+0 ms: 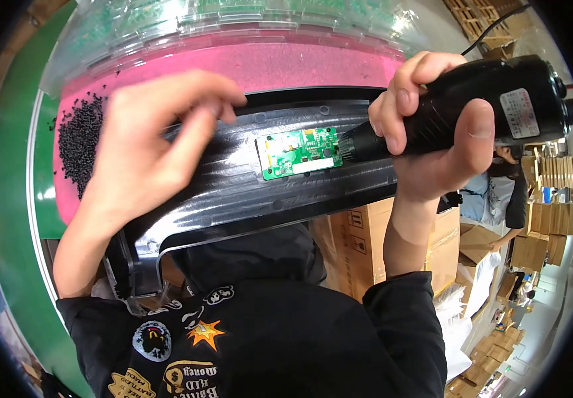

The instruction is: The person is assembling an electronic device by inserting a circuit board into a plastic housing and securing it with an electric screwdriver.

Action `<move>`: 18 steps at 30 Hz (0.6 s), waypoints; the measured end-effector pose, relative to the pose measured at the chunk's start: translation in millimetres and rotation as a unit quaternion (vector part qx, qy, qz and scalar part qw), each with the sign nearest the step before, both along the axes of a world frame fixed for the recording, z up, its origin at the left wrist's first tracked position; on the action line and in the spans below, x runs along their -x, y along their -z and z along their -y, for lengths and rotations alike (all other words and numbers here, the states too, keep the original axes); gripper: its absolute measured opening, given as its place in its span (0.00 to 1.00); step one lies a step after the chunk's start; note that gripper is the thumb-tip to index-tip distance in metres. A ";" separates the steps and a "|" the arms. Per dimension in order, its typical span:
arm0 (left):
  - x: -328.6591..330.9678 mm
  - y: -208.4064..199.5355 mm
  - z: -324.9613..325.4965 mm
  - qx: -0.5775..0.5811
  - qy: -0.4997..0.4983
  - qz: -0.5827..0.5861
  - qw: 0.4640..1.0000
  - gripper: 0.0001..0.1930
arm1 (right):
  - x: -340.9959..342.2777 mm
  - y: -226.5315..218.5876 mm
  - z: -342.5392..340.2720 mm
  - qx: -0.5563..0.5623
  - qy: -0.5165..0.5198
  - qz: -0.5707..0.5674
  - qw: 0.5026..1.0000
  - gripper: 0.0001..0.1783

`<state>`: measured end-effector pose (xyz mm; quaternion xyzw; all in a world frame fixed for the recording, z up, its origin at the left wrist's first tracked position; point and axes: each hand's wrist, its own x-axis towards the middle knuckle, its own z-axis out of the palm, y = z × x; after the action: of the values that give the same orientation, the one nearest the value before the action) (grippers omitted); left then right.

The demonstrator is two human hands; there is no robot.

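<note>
Circuit board (294,155): green, rectangular, on glossy black panel (210,189)
Power tool (459,103): black, nose at board's right end
Right hand (432,132): clamped round tool
Left hand (147,132): raised, fingers curled; tips' contact unclear

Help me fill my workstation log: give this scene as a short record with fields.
Left hand: the left hand, blurred, is over the left part of a black plastic panel; whether it holds anything is unclear
Right hand: the right hand grips a black handheld tool
Tool tip: at the right end of the green circuit board; contact unclear
Board: lies on the panel
Left side: heap of small black parts on a pink surface
</note>
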<state>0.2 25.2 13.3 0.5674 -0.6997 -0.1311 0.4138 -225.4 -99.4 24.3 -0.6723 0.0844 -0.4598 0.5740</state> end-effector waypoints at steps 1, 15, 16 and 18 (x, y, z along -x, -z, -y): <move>-1.5 -11.3 -4.0 0.032 -0.036 0.004 0.999 0.09 | -0.6 0.7 -1.1 0.010 0.016 -0.004 1.000 0.28; -28.0 25.9 -151.5 -0.199 -0.325 0.070 0.922 0.20 | 0.9 -38.6 26.7 -0.280 -0.002 0.082 0.956 0.10; -15.6 27.4 -152.5 -0.203 -0.326 -0.041 0.923 0.19 | -0.2 -37.6 41.1 -0.335 -0.019 0.104 0.936 0.08; -6.4 26.4 -166.4 -0.271 -0.208 -0.149 0.928 0.19 | -5.3 -30.9 58.5 -0.395 0.027 0.118 0.911 0.15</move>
<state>6.6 191.6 -13.1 0.7646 -0.4340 -0.3103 0.3617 -220.1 -157.8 55.2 -0.3287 0.2087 -0.4801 0.7861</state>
